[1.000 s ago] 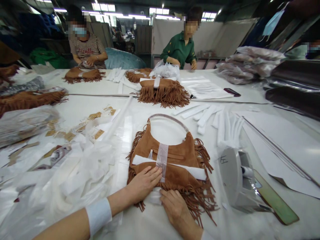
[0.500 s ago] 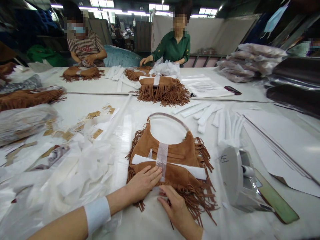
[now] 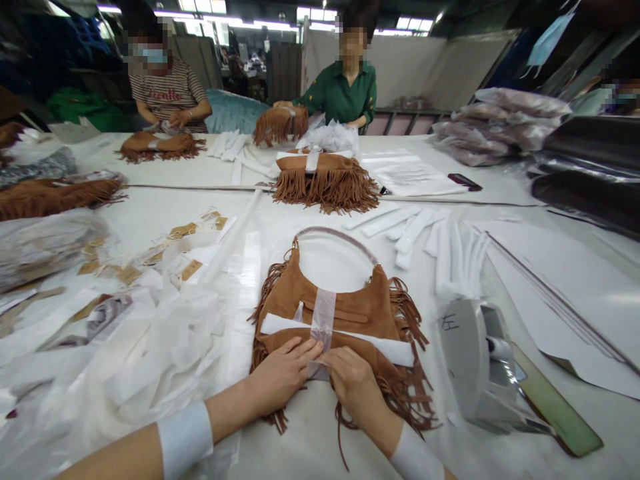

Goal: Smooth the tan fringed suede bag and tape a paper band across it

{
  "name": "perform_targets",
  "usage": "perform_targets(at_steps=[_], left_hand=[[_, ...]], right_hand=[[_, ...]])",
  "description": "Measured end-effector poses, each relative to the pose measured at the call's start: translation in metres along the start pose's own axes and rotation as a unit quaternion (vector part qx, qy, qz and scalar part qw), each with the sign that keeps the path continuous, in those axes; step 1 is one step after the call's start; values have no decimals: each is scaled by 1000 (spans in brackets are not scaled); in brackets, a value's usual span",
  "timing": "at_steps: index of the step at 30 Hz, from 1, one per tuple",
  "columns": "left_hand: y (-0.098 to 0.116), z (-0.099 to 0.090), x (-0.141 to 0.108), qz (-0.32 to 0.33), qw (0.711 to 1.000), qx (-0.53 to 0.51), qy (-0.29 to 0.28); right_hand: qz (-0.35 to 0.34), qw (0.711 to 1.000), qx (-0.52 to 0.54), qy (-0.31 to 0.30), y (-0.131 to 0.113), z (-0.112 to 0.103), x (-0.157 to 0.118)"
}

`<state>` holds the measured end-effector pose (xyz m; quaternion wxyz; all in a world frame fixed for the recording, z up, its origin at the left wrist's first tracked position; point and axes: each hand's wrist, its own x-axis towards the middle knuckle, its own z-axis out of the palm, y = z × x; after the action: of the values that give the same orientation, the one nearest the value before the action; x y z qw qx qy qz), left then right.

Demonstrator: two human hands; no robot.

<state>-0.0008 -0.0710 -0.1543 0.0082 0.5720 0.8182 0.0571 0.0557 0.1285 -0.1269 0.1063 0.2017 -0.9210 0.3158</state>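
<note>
A brown suede bag [image 3: 345, 303] with fringed sides lies on the white table, its handle arched away from me. A clear plastic strip [image 3: 324, 313] runs down its middle over a white foam strip [image 3: 390, 350]. My left hand [image 3: 285, 373] lies flat on the bag's lower part, fingertips on the plastic strip. Just right of it, my right hand [image 3: 353, 380] pinches the strip's lower end at the bag's near edge. Both forearms have pale cuffs.
A grey tape dispenser [image 3: 473, 367] and a green phone [image 3: 560, 403] lie right. White strips [image 3: 407, 233] lie behind the bag, tissue and tags left. Across the table, two people handle fringed bags; another fringed bag [image 3: 325, 177] lies in the middle.
My right hand has moved up and closed on the plastic strip's lower end. My left hand stays on the bag. Across the table, the person in green has lifted a fringed bag.
</note>
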Motion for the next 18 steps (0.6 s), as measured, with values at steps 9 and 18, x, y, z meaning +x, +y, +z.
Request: perform_targets(at_steps=[9, 18], left_hand=[[16, -23, 6, -120, 974, -177, 72], [22, -13, 30, -293, 937, -154, 116]], right_hand=[[139, 988, -33, -63, 16, 7, 6], [162, 981, -82, -71, 22, 14, 6]])
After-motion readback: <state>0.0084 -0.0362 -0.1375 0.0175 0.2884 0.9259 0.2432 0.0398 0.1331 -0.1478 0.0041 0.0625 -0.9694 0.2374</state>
